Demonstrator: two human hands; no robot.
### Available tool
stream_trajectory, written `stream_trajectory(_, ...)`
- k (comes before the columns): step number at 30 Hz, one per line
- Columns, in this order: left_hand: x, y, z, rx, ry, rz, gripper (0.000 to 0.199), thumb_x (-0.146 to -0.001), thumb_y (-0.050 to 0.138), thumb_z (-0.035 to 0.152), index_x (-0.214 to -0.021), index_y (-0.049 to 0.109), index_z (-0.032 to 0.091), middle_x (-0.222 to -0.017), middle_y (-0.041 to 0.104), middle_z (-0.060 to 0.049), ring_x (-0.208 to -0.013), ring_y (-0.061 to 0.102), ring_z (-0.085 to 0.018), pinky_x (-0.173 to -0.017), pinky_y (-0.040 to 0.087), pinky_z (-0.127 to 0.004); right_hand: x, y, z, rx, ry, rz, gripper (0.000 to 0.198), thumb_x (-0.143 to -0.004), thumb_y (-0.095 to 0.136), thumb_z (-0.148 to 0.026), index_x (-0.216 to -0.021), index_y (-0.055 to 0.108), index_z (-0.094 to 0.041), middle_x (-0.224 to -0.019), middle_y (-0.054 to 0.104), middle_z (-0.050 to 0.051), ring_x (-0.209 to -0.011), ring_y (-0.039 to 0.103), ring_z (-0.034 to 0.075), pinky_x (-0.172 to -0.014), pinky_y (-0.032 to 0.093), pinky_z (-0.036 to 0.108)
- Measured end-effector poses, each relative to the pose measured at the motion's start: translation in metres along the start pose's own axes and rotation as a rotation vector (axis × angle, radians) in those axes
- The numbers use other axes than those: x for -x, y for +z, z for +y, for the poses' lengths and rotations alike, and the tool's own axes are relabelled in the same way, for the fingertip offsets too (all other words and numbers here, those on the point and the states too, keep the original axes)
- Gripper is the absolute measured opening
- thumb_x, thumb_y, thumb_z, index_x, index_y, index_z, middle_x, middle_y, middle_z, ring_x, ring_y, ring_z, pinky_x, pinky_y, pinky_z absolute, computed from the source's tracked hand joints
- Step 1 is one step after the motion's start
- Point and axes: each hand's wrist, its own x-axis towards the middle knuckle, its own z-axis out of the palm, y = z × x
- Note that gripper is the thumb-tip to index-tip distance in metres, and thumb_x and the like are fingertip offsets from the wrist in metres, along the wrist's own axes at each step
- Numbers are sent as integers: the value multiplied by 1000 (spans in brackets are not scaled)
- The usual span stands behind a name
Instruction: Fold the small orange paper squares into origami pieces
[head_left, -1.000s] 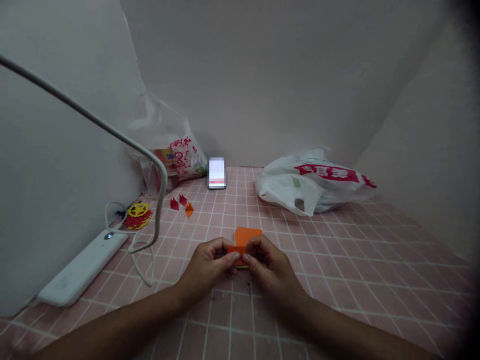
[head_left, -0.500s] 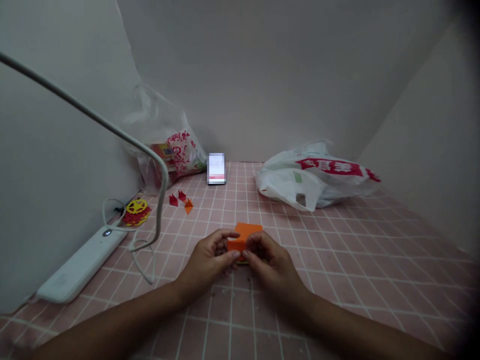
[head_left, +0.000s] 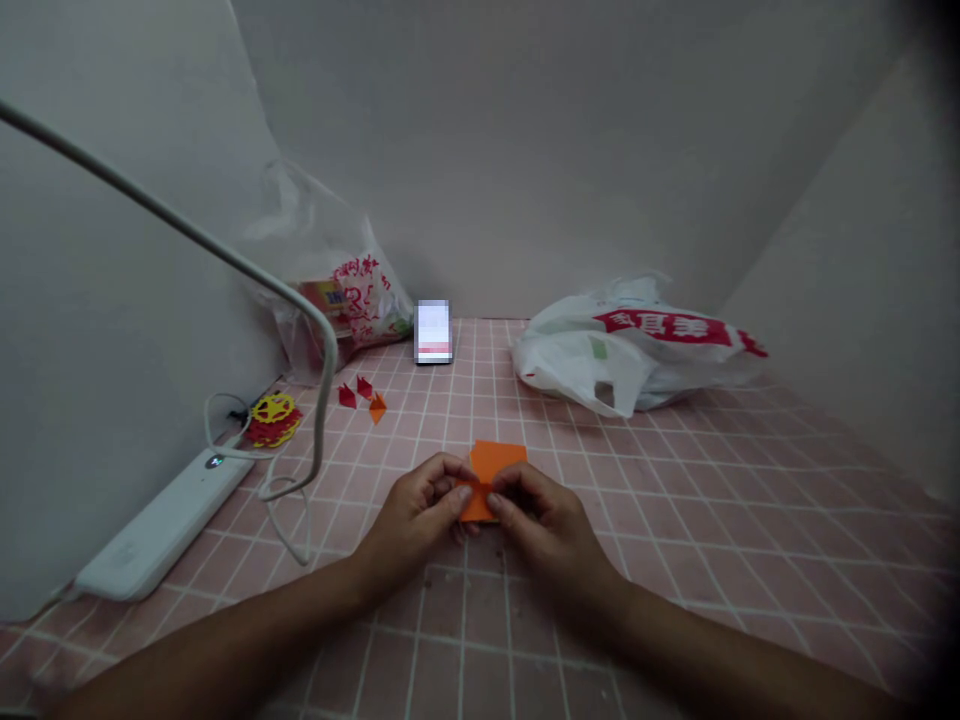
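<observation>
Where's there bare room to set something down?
Right of the right hand, in front of the white plastic bag; also between the smartphone and orange paper. The left is crowded: long white device, looping cable, red-and-yellow cutouts.

Both forearms bare, slanting inward from the lower corners of the view; left forearm (head_left: 232, 635) rising rightward, right forearm (head_left: 739, 645) rising leftward; left wrist (head_left: 360, 578) and right wrist (head_left: 616, 600) roughly level; left hand (head_left: 420, 505) and right hand (head_left: 553, 518) near each other at mid-view, thumb sides uppermost, a small gap between; left index finger (head_left: 448, 465) arched above left thumb (head_left: 451, 503), a pinch pose; right index finger (head_left: 525, 478) likewise bent over right thumb (head_left: 508, 515); remaining fingers curled under, partly hidden; a few left fingertips (head_left: 466, 530) visible low, below the thumb.
</observation>
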Motion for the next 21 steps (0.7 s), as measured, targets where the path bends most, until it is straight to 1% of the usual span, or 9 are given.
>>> stream_trajectory(5, 1, -1, 0, -6, 15, -10, 15, -89, 59, 29, -98, 57, 16, -69, 63, 2, -61, 61, -11, -58, 47, -23, 1, 1, 4, -23, -60, 13, 7, -87, 57, -16, -89, 62, -21, -81, 63, 1, -73, 58, 15, -66, 45, 28)
stream_trajectory(9, 2, 0, 3, -22, 31, -10, 13, -89, 57, 27, -96, 57, 16, -67, 63, 2, -58, 59, -11, -56, 47, -23, 1, 1, 5, -9, -121, 18, 9, -87, 57, -14, -88, 62, -21, -81, 62, 0, -73, 58, 15, -65, 45, 27)
stream_trajectory(16, 2, 0, 5, 4, 36, -9, 10, -86, 58, 24, -92, 58, 17, -67, 64, 1, -60, 60, -11, -56, 47, -22, 2, 0, 1, 81, -226, 13, 13, -88, 56, -10, -85, 63, -21, -78, 61, 0, -70, 58, 13, -64, 44, 26)
stream_trajectory(21, 1, -1, 4, 75, -9, -3, 14, -86, 61, 28, -93, 58, 16, -67, 64, 1, -60, 62, -12, -57, 48, -23, 0, -3, 2, 174, -355, -14, 15, -91, 55, -8, -91, 63, -21, -80, 61, 1, -73, 57, 15, -66, 44, 28)
